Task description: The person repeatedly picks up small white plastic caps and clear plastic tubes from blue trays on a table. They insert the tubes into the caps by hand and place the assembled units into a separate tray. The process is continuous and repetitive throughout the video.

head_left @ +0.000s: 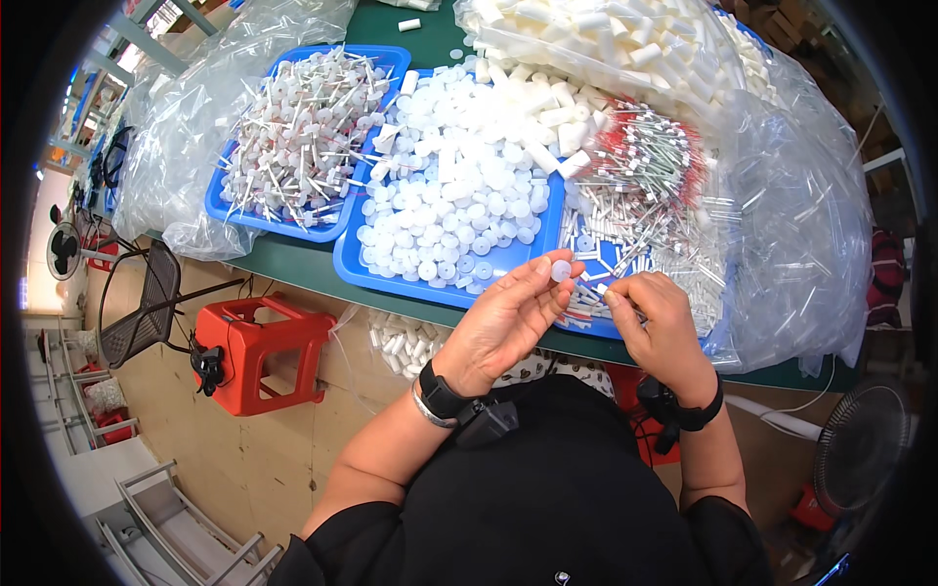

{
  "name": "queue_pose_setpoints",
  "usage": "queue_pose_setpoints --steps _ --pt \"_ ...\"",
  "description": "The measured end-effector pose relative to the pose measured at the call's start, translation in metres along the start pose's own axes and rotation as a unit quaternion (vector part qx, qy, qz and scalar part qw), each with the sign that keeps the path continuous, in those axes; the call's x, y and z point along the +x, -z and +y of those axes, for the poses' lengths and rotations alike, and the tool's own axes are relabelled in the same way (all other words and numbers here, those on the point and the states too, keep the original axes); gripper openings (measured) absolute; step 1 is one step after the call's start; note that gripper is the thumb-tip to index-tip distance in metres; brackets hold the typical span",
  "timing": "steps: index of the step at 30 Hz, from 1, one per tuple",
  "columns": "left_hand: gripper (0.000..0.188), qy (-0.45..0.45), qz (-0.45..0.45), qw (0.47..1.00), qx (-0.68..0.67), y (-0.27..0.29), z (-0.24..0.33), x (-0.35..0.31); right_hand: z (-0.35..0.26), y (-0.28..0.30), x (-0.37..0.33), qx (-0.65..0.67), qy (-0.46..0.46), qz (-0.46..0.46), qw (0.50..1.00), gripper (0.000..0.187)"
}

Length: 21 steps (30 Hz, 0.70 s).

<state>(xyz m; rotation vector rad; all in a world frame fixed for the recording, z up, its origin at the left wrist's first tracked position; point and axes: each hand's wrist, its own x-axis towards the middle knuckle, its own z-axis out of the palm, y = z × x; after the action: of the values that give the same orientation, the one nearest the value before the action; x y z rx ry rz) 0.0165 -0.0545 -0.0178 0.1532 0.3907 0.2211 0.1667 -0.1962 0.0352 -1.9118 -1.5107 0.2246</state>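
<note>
L hand & R hand apart but close, fingertips nearly facing, approx. over near-L part of R tray. L hand: palm turned up, thumb + index pinching 1 translucent disc at the tips. Disc sits between the 2 hands, on L hand's side, just L of R fingertips, not touching them as far as I can see. R hand: thumb + index close together, small white bit right at the tips; can't tell if gripped or just tray contents behind.

3 blue trays on green table. Mid tray, just L of disc: loose discs, w/ white cylinders piled at far end. L tray: heap of stemmed disc pcs. R tray: slim white tubes, plus bunch of red-&-white wire pcs towards far end. Clear plastic bag on R side.
</note>
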Motion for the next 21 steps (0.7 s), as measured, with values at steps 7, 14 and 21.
queue_pose_setpoints --steps 7,14,21 --pt "0.033 -0.051 0.009 0.986 0.161 -0.004 -0.006 -0.003 -0.004 0.004 0.003 -0.035 0.043 -0.002 0.998 0.004" --pt "0.036 0.009 0.01 0.991 0.132 -0.001 -0.017 -0.002 -0.006 -0.012 -0.004 0.133 -0.112 -0.028 0.984 0.007" --pt "0.034 0.005 -0.007 0.993 0.115 0.001 -0.024 0.001 -0.005 -0.028 -0.01 0.161 -0.145 -0.002 0.976 0.018"
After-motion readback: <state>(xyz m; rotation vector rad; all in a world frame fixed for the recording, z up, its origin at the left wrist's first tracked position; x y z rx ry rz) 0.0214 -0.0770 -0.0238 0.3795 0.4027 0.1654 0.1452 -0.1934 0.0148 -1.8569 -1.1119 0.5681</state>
